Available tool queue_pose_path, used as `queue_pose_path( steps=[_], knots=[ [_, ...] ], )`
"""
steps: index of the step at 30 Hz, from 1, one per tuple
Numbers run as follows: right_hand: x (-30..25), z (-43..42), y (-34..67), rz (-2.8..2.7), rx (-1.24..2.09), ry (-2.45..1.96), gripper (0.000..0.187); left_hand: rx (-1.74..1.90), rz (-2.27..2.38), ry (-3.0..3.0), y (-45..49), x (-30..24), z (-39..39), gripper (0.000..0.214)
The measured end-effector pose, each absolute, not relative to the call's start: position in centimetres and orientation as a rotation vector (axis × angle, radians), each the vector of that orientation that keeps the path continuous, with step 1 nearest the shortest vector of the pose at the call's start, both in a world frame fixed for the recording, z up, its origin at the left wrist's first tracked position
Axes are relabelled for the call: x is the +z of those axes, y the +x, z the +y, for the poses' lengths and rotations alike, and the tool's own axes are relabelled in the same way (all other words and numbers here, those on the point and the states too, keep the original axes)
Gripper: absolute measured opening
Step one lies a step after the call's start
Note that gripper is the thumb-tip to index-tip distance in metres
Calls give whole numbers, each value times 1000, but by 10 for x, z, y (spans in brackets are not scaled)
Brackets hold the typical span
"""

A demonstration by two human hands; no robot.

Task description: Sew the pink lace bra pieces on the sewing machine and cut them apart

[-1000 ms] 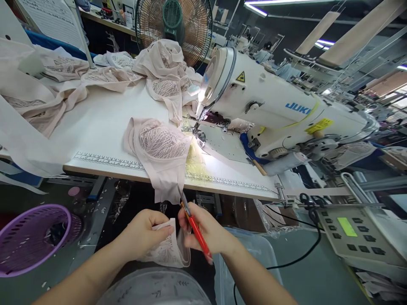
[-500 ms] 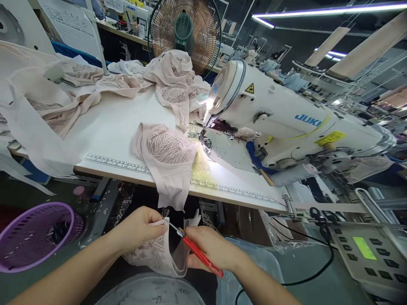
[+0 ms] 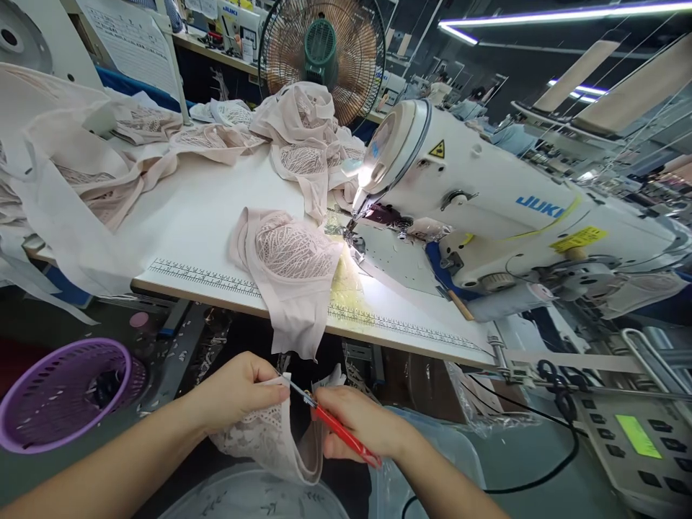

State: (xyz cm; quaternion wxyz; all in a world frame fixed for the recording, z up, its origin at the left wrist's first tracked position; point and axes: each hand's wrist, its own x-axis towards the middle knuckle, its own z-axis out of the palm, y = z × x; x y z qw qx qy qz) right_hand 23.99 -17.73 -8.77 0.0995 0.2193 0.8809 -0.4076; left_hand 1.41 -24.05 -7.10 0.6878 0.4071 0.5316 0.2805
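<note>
Below the table edge, my left hand (image 3: pixel 238 393) pinches the top of a pale pink lace piece (image 3: pixel 264 440) that hangs down over my lap. My right hand (image 3: pixel 360 425) is closed on red-handled thread snips (image 3: pixel 329 422), whose metal tip points left and touches the fabric edge right at my left fingertips. Another pink lace cup piece (image 3: pixel 289 263) lies on the white sewing table (image 3: pixel 205 209), draped over its front edge beside the needle of the white JUKI sewing machine (image 3: pixel 486 209).
Heaps of pink lace garments (image 3: pixel 108 158) cover the table's left and back. A fan (image 3: pixel 324 54) stands behind. A purple basket (image 3: pixel 59 396) sits on the floor at left. At right are a control panel (image 3: pixel 632 440) with a green screen, and a black cable.
The snips swung from pointing up at the hanging piece to pointing left at the fabric held by my left hand. The view drifted slightly, and my hands stay close together.
</note>
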Motion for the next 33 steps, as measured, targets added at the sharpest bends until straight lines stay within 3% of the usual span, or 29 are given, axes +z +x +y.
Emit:
queue_pose_path(
  steps=[3, 16, 26, 33],
  knots=[
    [-86, -176, 241, 2647, -1162, 684, 52, 616, 1301, 984, 18, -65, -241, 37],
    [-82, -182, 234, 2571, -1098, 802, 58, 603, 1275, 807, 14, -71, -237, 36],
    [-70, -187, 228, 2415, -1364, 858, 46, 616, 1172, 704, 11, -75, -239, 36],
    [-80, -194, 226, 2424, -1309, 942, 33, 607, 1146, 763, 7, -75, -239, 37]
  ],
)
